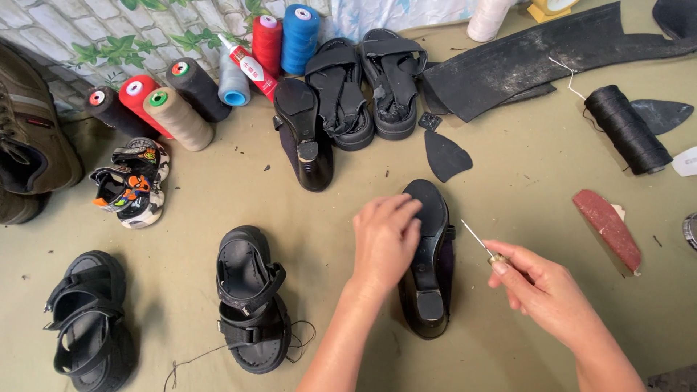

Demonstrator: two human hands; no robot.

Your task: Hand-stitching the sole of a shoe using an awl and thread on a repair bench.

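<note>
Olive-green cloth work surface (508, 189) fills the view, creased and dusty, running past every frame edge. Back edge meets a brick-pattern wall covering with printed leaves (87, 29).

Long black rubber sheet (537, 51) lies top right, its tip crossing toward a pair of black platform sandals (367, 80) set side by side. Brown boot (29, 131) sits at the left edge, partly cut off. Two black strap sandals low left: one at (91, 319), one at (250, 301), a loose thread trailing from the second. Row of thread cones (178, 116) along the back left, colours black, red, beige, grey, blue. Black thread spool (628, 129) lies on its side at right. Small patterned child's sandals (131, 181) just in front of the cones. Second black heeled shoe (303, 138) lies sole up, centre back. Reddish sanding block (608, 229) at right. Black sole cutout (445, 154) just above the worked shoe.

Black heeled shoe (430, 261) lies sole up at centre, heel toward the camera. Left hand (385, 239) rests flat on its sole, fingers loosely spread, pressing, not gripping. Right hand (541, 287) pinches a thin awl (481, 243), metal point aimed at the shoe's right edge, just short of touching.

Open cloth between the shoe and the sanding block, and lower right.
</note>
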